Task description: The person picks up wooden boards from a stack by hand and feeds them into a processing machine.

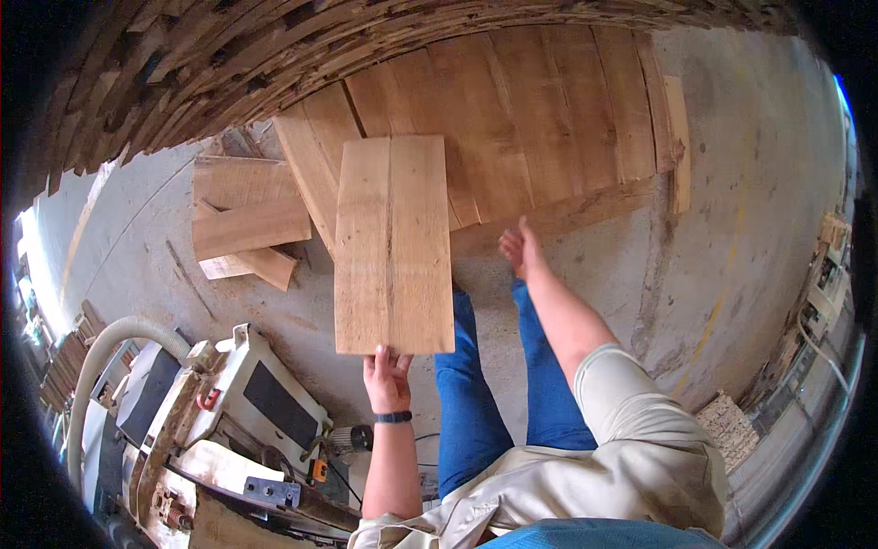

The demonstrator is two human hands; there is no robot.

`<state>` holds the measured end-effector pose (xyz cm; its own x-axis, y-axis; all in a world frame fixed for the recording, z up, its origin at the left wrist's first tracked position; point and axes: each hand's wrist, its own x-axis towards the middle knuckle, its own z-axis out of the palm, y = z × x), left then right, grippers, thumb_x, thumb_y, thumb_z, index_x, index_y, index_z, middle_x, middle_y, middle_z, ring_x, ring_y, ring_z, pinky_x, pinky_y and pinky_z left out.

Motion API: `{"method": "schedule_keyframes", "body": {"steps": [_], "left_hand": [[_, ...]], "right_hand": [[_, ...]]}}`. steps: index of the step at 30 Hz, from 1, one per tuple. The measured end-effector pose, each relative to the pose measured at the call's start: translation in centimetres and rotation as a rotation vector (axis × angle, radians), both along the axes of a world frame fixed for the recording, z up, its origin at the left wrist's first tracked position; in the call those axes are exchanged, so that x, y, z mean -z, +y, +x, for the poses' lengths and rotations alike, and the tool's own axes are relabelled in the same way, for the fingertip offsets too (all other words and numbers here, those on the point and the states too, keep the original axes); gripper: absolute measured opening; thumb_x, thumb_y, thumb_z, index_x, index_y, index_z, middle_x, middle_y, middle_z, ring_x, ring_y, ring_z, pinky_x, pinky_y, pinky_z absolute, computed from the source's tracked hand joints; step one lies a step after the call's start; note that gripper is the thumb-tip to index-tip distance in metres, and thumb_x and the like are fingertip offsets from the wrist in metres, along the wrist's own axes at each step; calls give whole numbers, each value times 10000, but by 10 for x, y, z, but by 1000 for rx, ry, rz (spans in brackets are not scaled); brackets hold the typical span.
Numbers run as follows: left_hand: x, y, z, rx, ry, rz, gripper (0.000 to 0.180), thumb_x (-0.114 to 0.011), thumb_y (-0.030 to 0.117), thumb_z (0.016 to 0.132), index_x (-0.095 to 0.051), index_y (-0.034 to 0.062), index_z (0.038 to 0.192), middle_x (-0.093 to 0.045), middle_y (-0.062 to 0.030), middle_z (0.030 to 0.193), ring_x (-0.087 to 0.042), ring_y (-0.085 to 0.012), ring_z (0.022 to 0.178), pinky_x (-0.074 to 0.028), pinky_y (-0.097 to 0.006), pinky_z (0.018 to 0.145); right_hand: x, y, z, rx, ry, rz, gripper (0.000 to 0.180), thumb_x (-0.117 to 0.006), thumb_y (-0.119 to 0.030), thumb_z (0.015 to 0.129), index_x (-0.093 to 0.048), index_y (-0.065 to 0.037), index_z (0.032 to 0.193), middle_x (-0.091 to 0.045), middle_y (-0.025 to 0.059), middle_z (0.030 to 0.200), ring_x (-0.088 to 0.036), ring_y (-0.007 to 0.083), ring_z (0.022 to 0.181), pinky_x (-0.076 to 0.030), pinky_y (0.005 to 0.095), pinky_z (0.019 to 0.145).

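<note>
My left hand (pixel 388 377) grips the near end of two flat wooden boards (pixel 393 242) held side by side, sticking out forward over the concrete floor. A dark band sits on that wrist. My right hand (pixel 519 245) is out in front to the right of the boards, fingers loosely spread, holding nothing. It hovers near the edge of a low stack of long planks (pixel 540 110) laid flat on the floor. My legs in blue trousers show below.
A woodworking machine (pixel 229 403) with a pale hose (pixel 101 357) stands at lower left. Several loose short boards (pixel 242 224) lie on the floor at left. A tall pile of stacked timber (pixel 183 64) curves along the top. More wood scraps (pixel 727 425) sit at right.
</note>
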<state>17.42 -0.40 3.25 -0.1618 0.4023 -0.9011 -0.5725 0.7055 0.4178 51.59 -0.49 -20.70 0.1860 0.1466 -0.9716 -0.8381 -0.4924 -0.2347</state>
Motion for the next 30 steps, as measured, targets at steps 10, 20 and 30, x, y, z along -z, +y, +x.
{"method": "schedule_keyframes", "body": {"steps": [10,20,30], "left_hand": [[-50,10,-19,-68,-4,17,347,-572,185,919,-462,57,1221,-577,-102,1172,-604,-221,1043,-548,-376,839],[-70,52,10,-85,-90,-20,460,-643,257,856,-491,38,1230,-578,-111,1209,-596,-278,1052,-517,-439,867],[-48,33,-11,-3,-245,17,393,-583,153,879,-486,17,1234,-565,-149,1248,-557,-305,1148,-491,-499,952]], "right_hand": [[13,71,-14,217,-64,45,614,-770,-458,733,-512,-122,1178,-534,68,1062,-518,223,976,-483,375,780],[-28,45,-19,196,97,113,417,-776,-344,764,-566,-153,1069,-610,25,956,-588,192,792,-504,301,613],[-134,54,26,-82,-147,558,475,-768,-173,769,-544,-82,1178,-612,26,1081,-578,200,995,-503,377,780]]}}
